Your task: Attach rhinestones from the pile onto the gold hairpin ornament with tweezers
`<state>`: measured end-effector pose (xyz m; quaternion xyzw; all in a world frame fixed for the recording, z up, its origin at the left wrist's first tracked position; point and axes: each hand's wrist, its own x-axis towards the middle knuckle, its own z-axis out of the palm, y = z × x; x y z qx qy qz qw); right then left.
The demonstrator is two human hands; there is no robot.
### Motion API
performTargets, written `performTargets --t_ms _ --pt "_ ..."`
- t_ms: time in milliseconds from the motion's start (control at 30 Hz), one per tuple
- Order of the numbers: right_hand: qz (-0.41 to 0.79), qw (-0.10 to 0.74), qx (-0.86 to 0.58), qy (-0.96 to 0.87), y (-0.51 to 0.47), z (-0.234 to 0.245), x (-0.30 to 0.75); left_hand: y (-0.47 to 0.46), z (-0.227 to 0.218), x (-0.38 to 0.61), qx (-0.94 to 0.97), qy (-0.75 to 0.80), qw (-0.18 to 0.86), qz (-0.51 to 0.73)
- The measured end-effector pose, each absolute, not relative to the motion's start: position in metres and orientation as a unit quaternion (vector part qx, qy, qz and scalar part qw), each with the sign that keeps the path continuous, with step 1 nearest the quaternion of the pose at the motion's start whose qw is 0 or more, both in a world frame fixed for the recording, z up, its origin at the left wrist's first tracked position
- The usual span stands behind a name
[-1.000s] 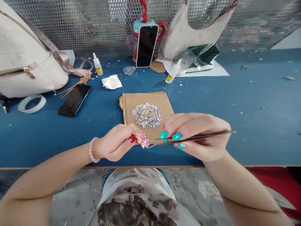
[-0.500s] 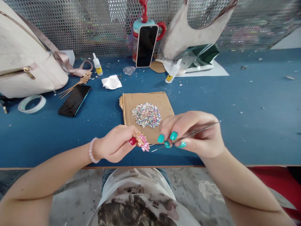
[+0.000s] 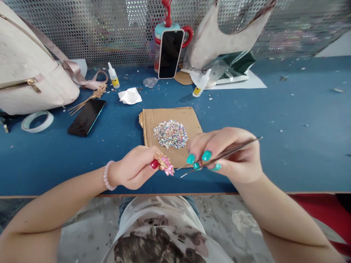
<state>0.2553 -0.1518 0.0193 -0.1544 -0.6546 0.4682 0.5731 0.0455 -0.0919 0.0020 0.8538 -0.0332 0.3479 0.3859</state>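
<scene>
My left hand pinches a gold flower ornament with pink stones, its face turned to the right. Between the thumb and fingers of my right hand are metal tweezers. Their two tips are spread apart, just right of the ornament and not touching it; I see nothing between them. Behind both hands a heap of small sparkling rhinestones lies on a cardboard piece, whose near right corner my right hand partly covers.
On the blue table stand two glue bottles. A dark phone, a tape roll and gold hairpins lie left, by a white bag. Another phone leans against a cup at the back.
My right hand has shifted slightly right, drawing the tweezers a little away from the ornament. The tweezers' tips look wider apart. My left hand has hardly moved.
</scene>
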Motion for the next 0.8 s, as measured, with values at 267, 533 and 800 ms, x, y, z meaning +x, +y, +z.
performTargets --t_ms 267,533,800 --pt "0.439 0.558 -0.165 -0.685 -0.1504 0.0203 0.2551 -0.0929 0.0025 0.0472 0.853 -0.042 0.386 0.349" --pt "0.437 0.555 -0.171 -0.687 -0.1501 0.0204 0.2551 -0.0942 0.0023 0.0461 0.853 -0.036 0.389 0.345" --pt "0.481 0.553 -0.173 -0.658 -0.1516 0.0197 0.2539 -0.0919 0.0018 0.0468 0.855 -0.044 0.382 0.347"
